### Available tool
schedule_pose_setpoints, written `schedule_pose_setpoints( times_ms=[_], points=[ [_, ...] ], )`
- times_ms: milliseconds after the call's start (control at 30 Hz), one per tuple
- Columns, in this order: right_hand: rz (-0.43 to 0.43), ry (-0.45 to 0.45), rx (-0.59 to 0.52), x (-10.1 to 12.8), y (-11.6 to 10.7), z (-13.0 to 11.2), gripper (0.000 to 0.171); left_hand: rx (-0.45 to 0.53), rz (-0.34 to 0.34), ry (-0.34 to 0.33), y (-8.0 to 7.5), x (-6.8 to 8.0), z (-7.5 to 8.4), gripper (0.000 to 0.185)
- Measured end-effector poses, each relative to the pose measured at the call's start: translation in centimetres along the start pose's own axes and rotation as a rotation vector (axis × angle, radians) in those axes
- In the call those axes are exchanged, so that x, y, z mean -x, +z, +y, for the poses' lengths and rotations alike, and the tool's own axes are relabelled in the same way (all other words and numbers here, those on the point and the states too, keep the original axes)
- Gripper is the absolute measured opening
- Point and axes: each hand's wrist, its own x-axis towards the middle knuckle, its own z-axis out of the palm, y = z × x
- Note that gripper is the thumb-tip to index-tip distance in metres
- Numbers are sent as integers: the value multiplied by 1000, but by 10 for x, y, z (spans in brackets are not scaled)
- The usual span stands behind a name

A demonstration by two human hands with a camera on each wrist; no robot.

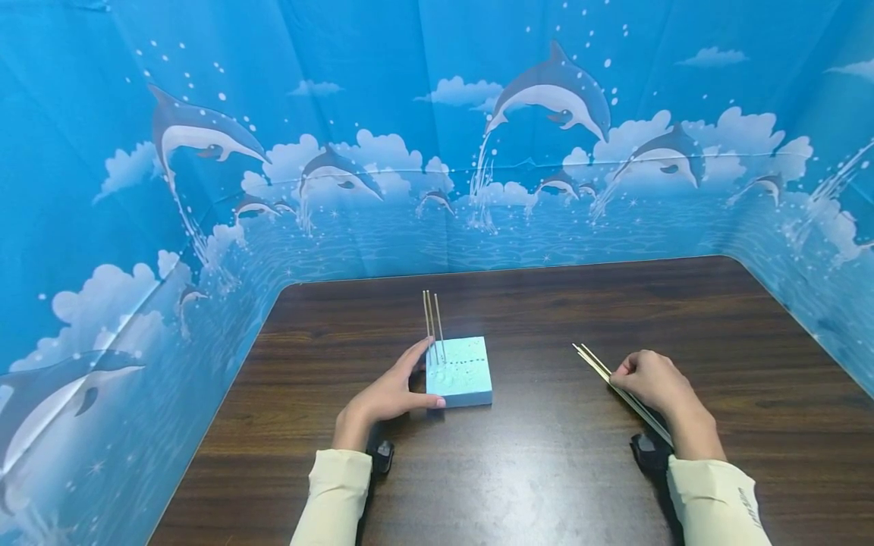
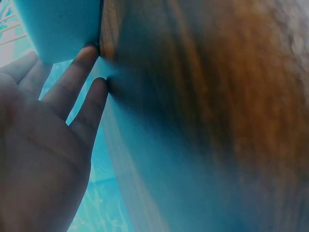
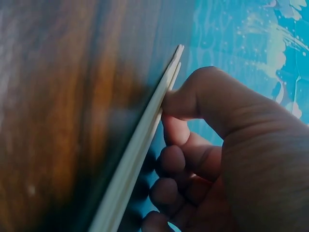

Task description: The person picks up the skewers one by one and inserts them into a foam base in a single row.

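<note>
well, right grip (image 1: 657, 387) pinches thin sticks (image 3: 143, 140) toward their far ends.

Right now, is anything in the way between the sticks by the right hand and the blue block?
No, nothing I can see: just tabletop lies between the sticks at the right hand and the blue block. The left hand touches the block's left side.

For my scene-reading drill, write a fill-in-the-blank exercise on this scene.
1. The left hand touches a block holding ____ standing sticks.
2. The right hand pinches loose sticks between its ____ and fingers.
3. Leaping ____ decorate the blue backdrop.

Missing words: three; thumb; dolphins.
</note>
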Motion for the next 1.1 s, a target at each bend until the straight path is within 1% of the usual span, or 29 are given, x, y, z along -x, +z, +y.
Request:
schedule_pose_setpoints(
  times_ms=[233, 367, 467, 600, 800, 867, 933, 1000, 1100],
  points=[
    [-8, -9, 46, 0, 1, -2, 20, -8, 3, 2, 1, 0, 0, 107],
    [-10, -5, 54, 1, -2, -2, 20, -7, 0, 10, 3, 0, -3, 106],
    [30, -19, 42, 2, -8, -4, 20, -2, 1, 10, 2, 0, -3, 106],
    [110, -55, 16, 2, -14, -5, 18, 1, 4, 15, 1, 0, -2, 107],
    [213, -91, -5, 3, -14, -7, 11, 2, 2, 22, 1, 1, -4, 107],
    [264, -134, -18, 3, -15, -14, 8, 2, 2, 17, 0, 1, -3, 107],
    [326, -193, -46, 3, -19, -25, 6, -1, 3, 11, -1, 2, -2, 108],
    [389, -257, -82, 2, -22, -42, 7, -5, 4, 4, -1, 2, -1, 108],
    [449, -342, -161, -2, -25, -73, 13, -8, 4, 8, -1, 1, -2, 108]
  ],
)
